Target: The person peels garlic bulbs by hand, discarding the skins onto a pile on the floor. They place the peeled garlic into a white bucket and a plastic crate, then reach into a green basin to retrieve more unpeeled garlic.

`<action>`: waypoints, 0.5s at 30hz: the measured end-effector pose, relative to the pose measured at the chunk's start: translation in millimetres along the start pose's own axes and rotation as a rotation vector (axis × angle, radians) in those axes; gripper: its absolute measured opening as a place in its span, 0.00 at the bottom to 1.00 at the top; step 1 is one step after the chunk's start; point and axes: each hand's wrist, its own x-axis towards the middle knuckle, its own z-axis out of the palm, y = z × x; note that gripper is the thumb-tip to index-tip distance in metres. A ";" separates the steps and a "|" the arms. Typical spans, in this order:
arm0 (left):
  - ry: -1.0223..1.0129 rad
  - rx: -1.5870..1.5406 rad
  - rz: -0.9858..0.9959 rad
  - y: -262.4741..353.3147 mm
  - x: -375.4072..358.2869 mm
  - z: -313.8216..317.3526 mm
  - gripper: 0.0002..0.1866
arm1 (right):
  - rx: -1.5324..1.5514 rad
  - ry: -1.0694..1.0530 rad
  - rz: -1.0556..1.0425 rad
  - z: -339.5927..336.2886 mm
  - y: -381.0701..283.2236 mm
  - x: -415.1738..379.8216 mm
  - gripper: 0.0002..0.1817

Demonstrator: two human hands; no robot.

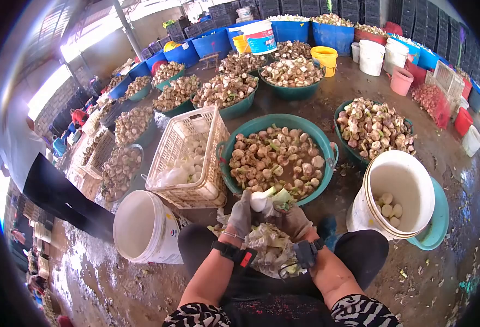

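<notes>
Between my gloved hands, over my lap, is a white peeled garlic bulb [260, 200] with a pale green stalk. My left hand [240, 216] is closed on the bulb from the left. My right hand [294, 220] is closed around the loose leafy peel [283, 199] at the stalk side; its fingertips are partly hidden. Peeled-off skins [270, 242] lie heaped in my lap below both hands. Just ahead stands a green tub [240, 131] holding many brown, unpeeled garlic bulbs [272, 155] in murky water.
A cream plastic crate [196, 197] with white bulbs and an empty-looking white bucket [161, 229] stand left. On the right, a white bucket [411, 185] holds several peeled bulbs beside a teal basin [440, 218]. More filled tubs [291, 92] stand ahead. A person's dark-clad leg [65, 191] is at left.
</notes>
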 end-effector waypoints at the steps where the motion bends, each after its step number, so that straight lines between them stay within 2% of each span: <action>1: 0.085 0.243 0.134 -3.5 6.7 -2.9 0.16 | 0.054 -0.012 -0.021 1.2 0.2 0.5 0.17; 2: 0.168 0.487 0.267 -6.7 12.5 -5.1 0.16 | -0.108 -0.048 -0.058 -1.8 0.0 -2.2 0.16; 3: 0.249 0.729 0.404 -9.9 17.2 -7.0 0.16 | 0.221 -0.004 0.167 1.3 -1.4 -2.8 0.15; 4: 0.037 0.568 0.535 -12.5 10.6 -2.5 0.16 | 0.549 0.042 0.391 6.3 -6.6 -1.1 0.15; 5: 0.008 0.519 0.498 -15.8 10.8 -1.6 0.16 | 0.879 0.089 0.615 8.6 -11.0 0.2 0.14; 8: -0.079 0.375 0.371 -26.9 11.1 -4.0 0.13 | -0.436 0.057 -0.523 -5.7 -26.7 8.4 0.12; 10: -0.102 0.118 0.159 -23.3 13.1 -11.6 0.14 | -0.090 0.017 0.106 12.7 58.6 -12.5 0.12; 12: -0.117 -0.079 0.025 -18.3 10.0 -14.7 0.14 | 0.132 0.017 0.772 -4.5 41.1 -8.8 0.15; 15: -0.254 -0.240 -0.019 -20.0 17.2 -29.9 0.16 | -0.528 -0.526 0.625 1.1 26.8 -22.3 0.17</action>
